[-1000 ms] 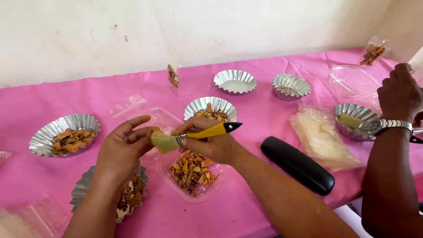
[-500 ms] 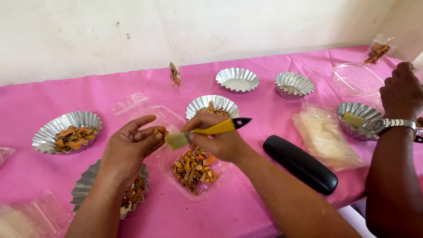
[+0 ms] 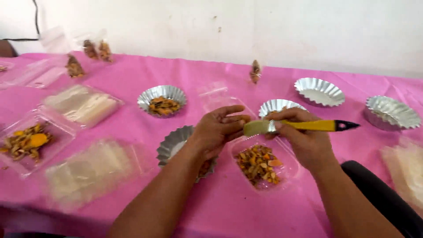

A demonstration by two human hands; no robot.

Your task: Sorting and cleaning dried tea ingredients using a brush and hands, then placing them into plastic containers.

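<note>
Pink plastic sheeting covers the whole counter [image 3: 132, 70], and it's crowded with little fluted foil cups. The right hand [image 3: 304, 141] is wrapped around a yellow-handled brush [image 3: 304, 125] with a black tip. The brush lies nearly level, long axis running left to right, pale bristles pointing left toward the left hand [image 3: 218, 130], so that hand sits right at the bristle end. The left hand's fingers are curled together, pinching something small that I can't make out; the bristles look like they touch or nearly touch those fingertips.

Both hands hover just above a clear plastic tray [image 3: 264, 165] of chopped orange-yellow pieces, rough and chunky. A foil cup [image 3: 176, 145] lies partly under the left wrist, and another foil cup with pieces [image 3: 161, 100] is further back. Empty foil cups [image 3: 319, 91] stand toward the right, crinkly and shiny. Flat stacks of clear bags [image 3: 81, 103] lie off to the left.
</note>
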